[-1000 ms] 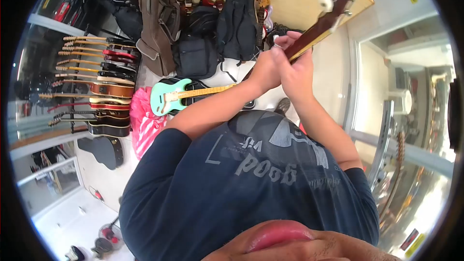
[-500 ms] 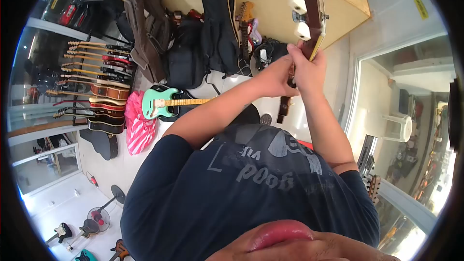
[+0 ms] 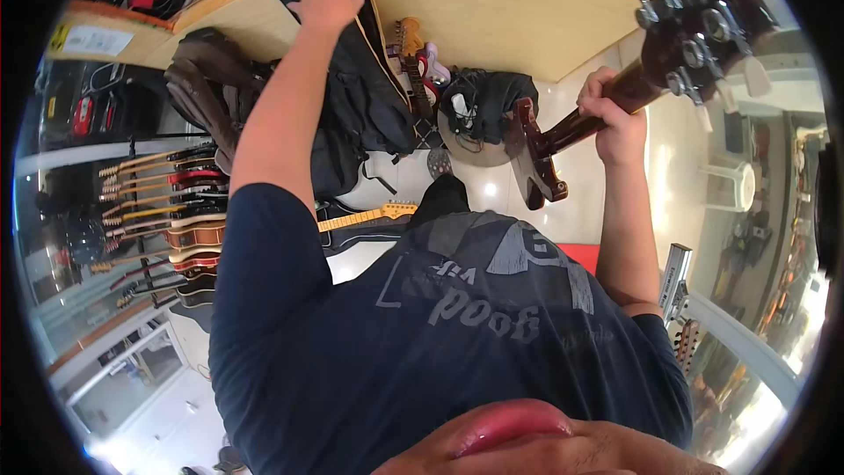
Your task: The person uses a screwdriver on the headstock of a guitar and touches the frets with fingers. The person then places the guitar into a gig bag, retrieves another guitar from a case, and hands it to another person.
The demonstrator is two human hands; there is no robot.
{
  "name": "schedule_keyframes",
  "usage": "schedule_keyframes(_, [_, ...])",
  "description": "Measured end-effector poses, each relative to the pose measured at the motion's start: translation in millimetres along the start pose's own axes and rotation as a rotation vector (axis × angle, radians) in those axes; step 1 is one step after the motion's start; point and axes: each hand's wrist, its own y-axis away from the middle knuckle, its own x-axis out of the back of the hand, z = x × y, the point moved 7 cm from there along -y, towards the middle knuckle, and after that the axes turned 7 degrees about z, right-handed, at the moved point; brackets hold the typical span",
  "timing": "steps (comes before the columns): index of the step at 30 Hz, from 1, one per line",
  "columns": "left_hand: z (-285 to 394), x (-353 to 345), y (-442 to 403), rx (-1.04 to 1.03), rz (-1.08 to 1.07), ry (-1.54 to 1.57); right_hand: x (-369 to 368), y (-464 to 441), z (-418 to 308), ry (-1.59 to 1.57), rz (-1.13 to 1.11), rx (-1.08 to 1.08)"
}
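Note:
My right hand (image 3: 622, 130) is wrapped round the neck of a dark reddish-brown guitar (image 3: 636, 88). The guitar is tilted, its headstock with pale tuners raised at the upper right. Part of its dark body hangs lower, towards the middle of the view. My left hand (image 3: 327, 2) is stretched forward with fingers spread over the upper end of a black gig bag (image 3: 365, 79) leaning on the wooden counter. Whether its fingertips touch the bag or the counter I cannot tell.
A sunburst guitar (image 3: 413, 62) leans by the counter (image 3: 501, 0), beside a black bag (image 3: 492, 110). A brown bag (image 3: 200, 79) stands at left, near a rack of guitars (image 3: 189, 233). A maple-neck guitar (image 3: 352, 219) lies on the floor. A white stool (image 3: 731, 186) stands at right.
My left hand has left the guitar neck and reached forward-left to the black gig bag. My right hand, keeping hold, has moved right, and the guitar now tilts with its headstock to the right.

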Motion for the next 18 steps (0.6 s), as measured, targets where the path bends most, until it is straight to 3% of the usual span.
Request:
schedule_keyframes(4, [-49,-56,-42,0.113,-0.254,-0.019,-15,-37,23,-0.055,0.025,-0.056])
schedule_keyframes(6, [-83,-93,-43,-0.072,-0.024,-0.120,-22,-47,29,-0.078,0.040,-0.056])
schedule_keyframes(11, [-106,-52,0,-0.134,-0.014,0.149,-41,-73,48,-0.180,-0.063,-0.102])
schedule_keyframes(14, [-112,-38,14,-0.061,-0.101,0.204,-62,-87,55,-0.208,-0.136,-0.141])
schedule_keyframes(18, [-112,-36,15,-0.067,-0.056,0.242,-91,-98,61,-0.195,-0.245,-0.153])
